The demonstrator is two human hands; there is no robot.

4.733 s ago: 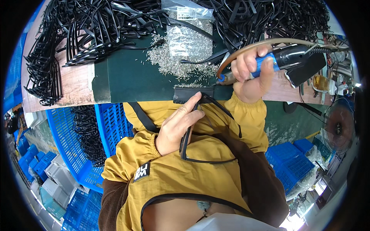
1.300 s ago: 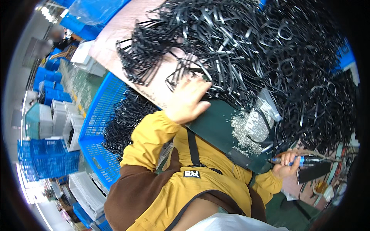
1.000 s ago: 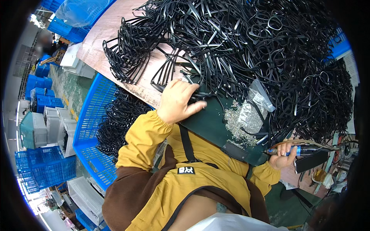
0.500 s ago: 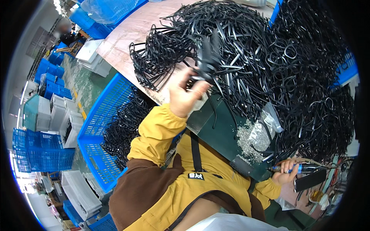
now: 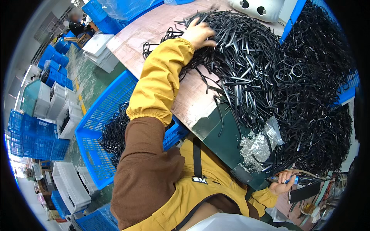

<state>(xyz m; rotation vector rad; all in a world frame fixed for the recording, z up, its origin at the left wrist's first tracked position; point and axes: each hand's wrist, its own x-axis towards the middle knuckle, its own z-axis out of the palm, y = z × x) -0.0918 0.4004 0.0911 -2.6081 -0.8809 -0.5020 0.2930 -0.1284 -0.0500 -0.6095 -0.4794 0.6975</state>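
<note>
My left hand [image 5: 199,34] is stretched out to the far side of the table, over a heap of black eyeglass parts [image 5: 246,57]. Its fingers look spread, with blurred black pieces just beyond them. Down at the right, my right hand [image 5: 282,182] is wrapped around a blue and black electric screwdriver [image 5: 302,179] whose tip points left. Left of that heap's near edge, a few loose eyeglass arms [image 5: 219,119] trail over a dark green mat [image 5: 216,134]. Tiny silvery screws [image 5: 250,158] lie scattered there, beside and in a clear plastic bag [image 5: 273,131].
A blue basket [image 5: 86,134] with more black eyeglass parts stands left of the table [image 5: 127,46]. Eyeglass frames [image 5: 296,71] pile high at the right. A white pouch [image 5: 264,9] lies at the far edge. Stacked blue crates [image 5: 36,134] and a seated person are farther left.
My left hand has moved away from me, from above the near edge of the heap to its far left part. A blurred dark piece was in it before. My right hand stays put.
</note>
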